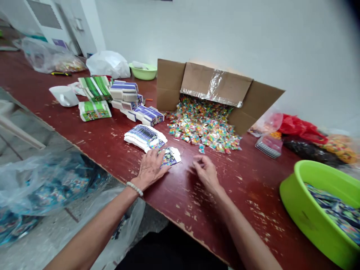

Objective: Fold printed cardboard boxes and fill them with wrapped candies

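My left hand (pixel 150 168), with a beaded bracelet at the wrist, lies palm down with its fingers stretched over a flat printed carton (pixel 171 156). Part of that carton is hidden under the hand. Just beyond it, a fanned stack of similar flat cartons (pixel 144 135) rests on the table. My right hand (pixel 206 172) hovers at or just above the tabletop, its fingers curled in toward the thumb. Whatever may be between those fingertips is hidden. Ahead of it, many small wrapped candies (pixel 208 131) spill from a cardboard box (pixel 218 82) tipped toward me.
Bundled purple cartons (pixel 149 114) and green cartons (pixel 95 110) stand at the back left, by a white cup (pixel 64 96). A green tub (pixel 312 213) of dark packets is at right. Plastic bags (pixel 50 187) of packets sit below the table's front edge.
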A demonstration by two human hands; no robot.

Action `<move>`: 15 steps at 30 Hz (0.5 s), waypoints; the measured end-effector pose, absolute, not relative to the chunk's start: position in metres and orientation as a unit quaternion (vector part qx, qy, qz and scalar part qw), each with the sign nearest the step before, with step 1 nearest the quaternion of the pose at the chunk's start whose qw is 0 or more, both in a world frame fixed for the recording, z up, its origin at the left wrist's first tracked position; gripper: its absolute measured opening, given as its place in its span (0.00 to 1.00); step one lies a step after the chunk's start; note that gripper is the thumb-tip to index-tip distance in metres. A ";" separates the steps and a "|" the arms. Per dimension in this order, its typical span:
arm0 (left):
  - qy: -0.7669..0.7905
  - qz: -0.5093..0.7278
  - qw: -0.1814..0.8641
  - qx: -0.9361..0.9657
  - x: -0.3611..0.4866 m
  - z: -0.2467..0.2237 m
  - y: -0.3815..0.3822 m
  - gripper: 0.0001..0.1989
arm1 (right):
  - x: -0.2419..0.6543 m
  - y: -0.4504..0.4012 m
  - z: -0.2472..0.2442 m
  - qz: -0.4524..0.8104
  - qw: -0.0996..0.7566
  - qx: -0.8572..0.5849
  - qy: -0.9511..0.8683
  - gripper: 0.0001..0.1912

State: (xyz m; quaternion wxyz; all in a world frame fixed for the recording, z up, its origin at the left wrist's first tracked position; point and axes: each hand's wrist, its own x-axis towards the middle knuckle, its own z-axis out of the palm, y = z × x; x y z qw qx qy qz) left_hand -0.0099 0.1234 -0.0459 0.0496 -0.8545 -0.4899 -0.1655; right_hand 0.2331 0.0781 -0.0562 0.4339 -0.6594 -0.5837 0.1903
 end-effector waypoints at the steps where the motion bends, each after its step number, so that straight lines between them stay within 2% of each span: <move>1: -0.482 -0.170 0.057 -0.858 -0.007 -0.048 0.127 0.31 | 0.248 0.096 -0.052 0.130 0.422 -0.665 -0.602 0.16; 4: -0.468 -0.155 0.065 -0.868 0.001 -0.055 0.135 0.27 | 0.297 0.144 -0.042 0.007 0.373 -0.729 -0.574 0.22; 6: -0.466 -0.144 0.056 -0.871 0.004 -0.060 0.137 0.24 | 0.328 0.169 -0.038 -0.010 0.326 -0.788 -0.522 0.29; 10: -0.476 -0.148 0.049 -0.866 0.005 -0.064 0.136 0.24 | 0.373 0.203 -0.040 0.033 0.264 -0.867 -0.420 0.41; 15: -0.475 -0.149 0.037 -0.866 0.006 -0.061 0.131 0.21 | 0.394 0.224 -0.055 0.111 0.229 -0.872 -0.418 0.49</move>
